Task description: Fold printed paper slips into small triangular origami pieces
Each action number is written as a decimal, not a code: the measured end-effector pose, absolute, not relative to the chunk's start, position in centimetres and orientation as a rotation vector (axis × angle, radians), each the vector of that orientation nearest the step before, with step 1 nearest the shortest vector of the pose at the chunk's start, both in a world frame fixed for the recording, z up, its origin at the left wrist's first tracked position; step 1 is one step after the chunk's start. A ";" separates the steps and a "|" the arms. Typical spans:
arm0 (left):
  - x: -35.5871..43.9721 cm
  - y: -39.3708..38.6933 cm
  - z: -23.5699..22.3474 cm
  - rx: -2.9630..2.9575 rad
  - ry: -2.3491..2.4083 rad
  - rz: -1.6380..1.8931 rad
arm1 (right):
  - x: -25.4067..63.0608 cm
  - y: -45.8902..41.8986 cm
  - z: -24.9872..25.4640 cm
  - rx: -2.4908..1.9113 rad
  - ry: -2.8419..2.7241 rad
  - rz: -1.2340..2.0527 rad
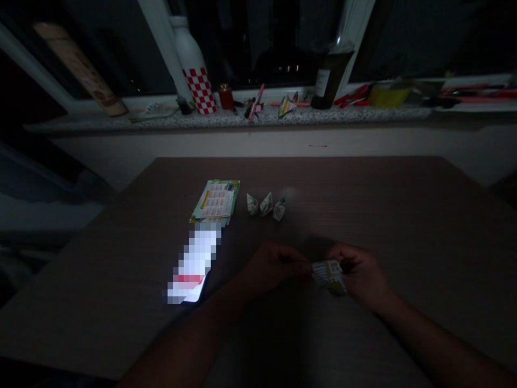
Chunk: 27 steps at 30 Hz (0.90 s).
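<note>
Here, right hand [365, 272] tight on paper [329, 274].

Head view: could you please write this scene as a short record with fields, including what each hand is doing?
left hand: fingers at the left edge of a small printed paper
right hand: holds the same paper from the right
folded pieces: three small paper shapes in a row, beyond the hands
stack: printed sheets, left of the row
phone: lying with lit screen, on the near side of the stack
surface: wooden table
light: dim
</note>
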<state>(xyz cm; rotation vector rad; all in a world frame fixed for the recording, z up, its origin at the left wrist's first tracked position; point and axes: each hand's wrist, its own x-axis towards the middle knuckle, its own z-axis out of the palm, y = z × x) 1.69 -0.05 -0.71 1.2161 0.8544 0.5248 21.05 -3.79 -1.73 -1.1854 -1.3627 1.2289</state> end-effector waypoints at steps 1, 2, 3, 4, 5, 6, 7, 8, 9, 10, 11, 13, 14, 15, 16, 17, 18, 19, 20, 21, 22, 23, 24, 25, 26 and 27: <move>1.7 -0.1 -0.7 1.215 0.855 0.536 | 21.1 -3.8 -1.7 -1.189 -1.351 1.234; 1.8 -0.1 -0.7 1.214 0.859 0.541 | 21.0 -3.8 -1.7 -1.190 -1.344 1.232; 1.8 -0.1 -0.7 1.214 0.868 0.538 | 21.0 -3.8 -1.6 -1.187 -1.341 1.228; 1.8 -0.1 -0.7 1.211 0.877 0.531 | 21.0 -3.8 -1.6 -1.182 -1.341 1.224; 1.8 -0.1 -0.7 1.203 0.883 0.526 | 21.0 -3.8 -1.6 -1.175 -1.343 1.223; 1.8 -0.1 -0.7 1.190 0.882 0.526 | 20.9 -3.8 -1.5 -1.168 -1.345 1.227; 1.7 -0.1 -0.7 1.179 0.878 0.532 | 20.8 -3.8 -1.5 -1.165 -1.346 1.232; 1.7 0.0 -0.7 1.171 0.876 0.547 | 20.8 -3.8 -1.4 -1.163 -1.347 1.239; 1.6 0.0 -0.6 1.167 0.878 0.564 | 20.8 -3.8 -1.3 -1.162 -1.346 1.244; 1.6 0.0 -0.6 1.162 0.879 0.578 | 20.7 -3.8 -1.3 -1.161 -1.344 1.249; 1.6 0.1 -0.6 1.158 0.876 0.583 | 20.7 -3.8 -1.2 -1.159 -1.340 1.253; 1.6 0.1 -0.6 1.134 0.851 0.563 | 20.7 -3.8 -1.2 -1.157 -1.341 1.257; 1.6 0.0 -0.6 1.124 0.835 0.546 | 20.8 -3.8 -1.2 -1.157 -1.346 1.259; 1.6 0.0 -0.7 1.123 0.827 0.533 | 20.8 -3.8 -1.3 -1.157 -1.354 1.263; 1.7 0.0 -0.8 1.131 0.831 0.528 | 20.8 -3.8 -1.3 -1.154 -1.364 1.271; 1.7 0.0 -0.9 1.146 0.842 0.532 | 20.9 -3.7 -1.3 -1.150 -1.376 1.282; 1.8 0.0 -0.9 1.160 0.857 0.547 | 20.9 -3.7 -1.3 -1.146 -1.385 1.289; 1.9 -0.1 -1.0 1.168 0.870 0.569 | 20.9 -3.7 -1.3 -1.141 -1.387 1.286; 2.0 -0.1 -1.0 1.166 0.878 0.594 | 20.9 -3.7 -1.3 -1.133 -1.380 1.274; 2.0 -0.1 -1.1 1.152 0.885 0.623 | 20.9 -3.7 -1.2 -1.119 -1.364 1.255; 2.1 -0.1 -1.1 1.134 0.898 0.658 | 20.8 -3.7 -1.2 -1.098 -1.338 1.229; 2.2 0.0 -1.2 1.116 0.918 0.697 | 20.8 -3.7 -1.1 -1.074 -1.308 1.195; 2.2 0.0 -1.3 1.099 0.941 0.738 | 20.8 -3.8 -1.1 -1.049 -1.283 1.157; 2.3 0.0 -1.4 1.081 0.962 0.780 | 20.8 -3.8 -1.2 -1.032 -1.270 1.111; 2.4 0.0 -1.5 1.060 0.977 0.822 | 20.8 -3.9 -1.2 -1.025 -1.274 1.058; 2.5 0.0 -1.7 1.035 0.981 0.863 | 20.9 -4.0 -1.3 -1.028 -1.299 0.998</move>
